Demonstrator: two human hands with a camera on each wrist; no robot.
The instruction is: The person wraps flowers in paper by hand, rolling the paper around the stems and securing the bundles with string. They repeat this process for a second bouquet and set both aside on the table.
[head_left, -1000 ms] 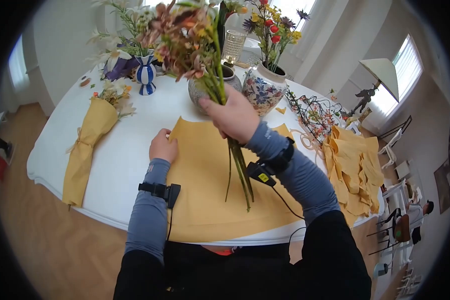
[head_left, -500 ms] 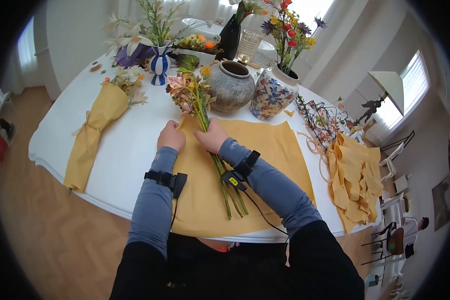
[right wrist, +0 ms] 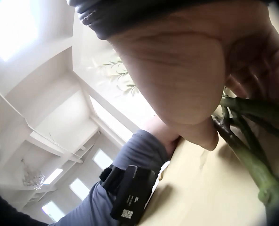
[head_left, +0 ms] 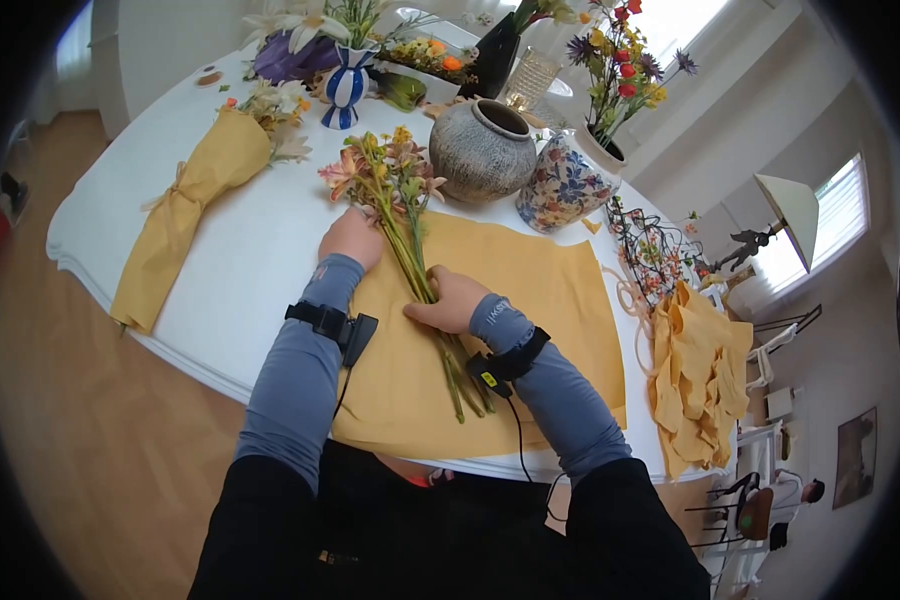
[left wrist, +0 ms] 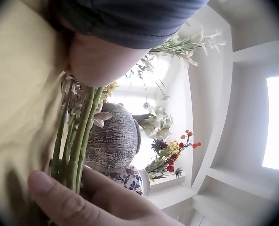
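Note:
A bunch of flowers (head_left: pixel 395 180) lies slantwise over a yellow wrapping sheet (head_left: pixel 530 290), blossoms toward the vases and green stems (head_left: pixel 454 375) toward the person. The right hand (head_left: pixel 450 300) holds the stems around their middle; its thumb and fingers lie on either side of them in the left wrist view, where the stems (left wrist: pixel 80 136) run upright. At the upper stems, just below the blossoms, is the left hand (head_left: pixel 352 240). Its fingers are mostly hidden, so its hold cannot be made out.
A wrapped bouquet (head_left: pixel 190 195) lies at the left. Behind stand a striped vase (head_left: pixel 346 90), a round grey pot (head_left: pixel 482 155) and a floral vase (head_left: pixel 568 185). Crumpled yellow wrapping (head_left: pixel 698 375) and berry twigs (head_left: pixel 655 245) lie at the right.
The bunch came down from the air toward the sheet and its blossoms swung left. The right hand has moved down along the stems; the left hand has come to the upper stems.

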